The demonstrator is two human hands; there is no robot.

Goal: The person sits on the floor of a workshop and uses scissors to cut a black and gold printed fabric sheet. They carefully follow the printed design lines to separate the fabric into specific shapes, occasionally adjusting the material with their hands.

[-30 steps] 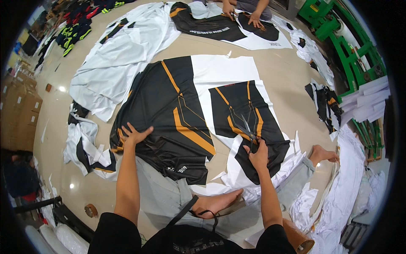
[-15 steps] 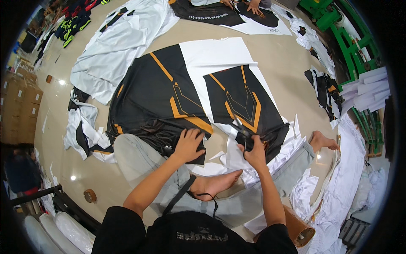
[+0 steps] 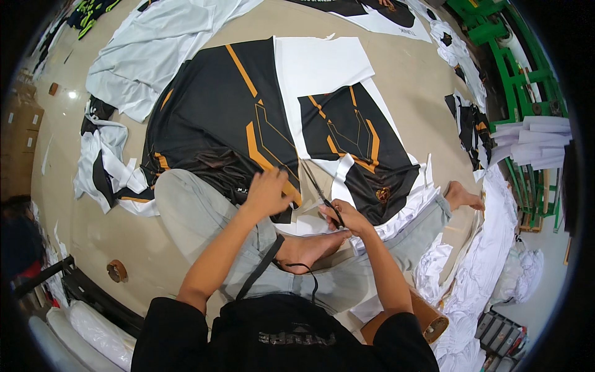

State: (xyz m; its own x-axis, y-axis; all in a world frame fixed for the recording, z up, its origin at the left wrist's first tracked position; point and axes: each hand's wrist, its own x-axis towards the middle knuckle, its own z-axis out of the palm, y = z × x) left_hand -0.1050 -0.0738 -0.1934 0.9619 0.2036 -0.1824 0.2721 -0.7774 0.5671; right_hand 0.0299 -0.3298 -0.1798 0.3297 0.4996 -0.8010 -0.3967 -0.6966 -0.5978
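My right hand grips a pair of dark-handled scissors, their blades pointing up and left over the gap between two printed fabric panels. My left hand, fingers apart, is over the lower right edge of the larger black panel with orange stripes; whether it touches the cloth I cannot tell. To the right lies the smaller black-and-orange panel, its lower part folded over, showing an orange emblem. White fabric borders both panels.
White cloth is spread at the far left, with offcuts below it. More white fabric runs along the right, beside a green metal frame. A cardboard roll is near my right elbow, a tape roll at left.
My right hand has drawn the scissors left and down, away from the smaller panel. The left hand has shifted slightly, its fingers more curved. The whole view has tilted a little.
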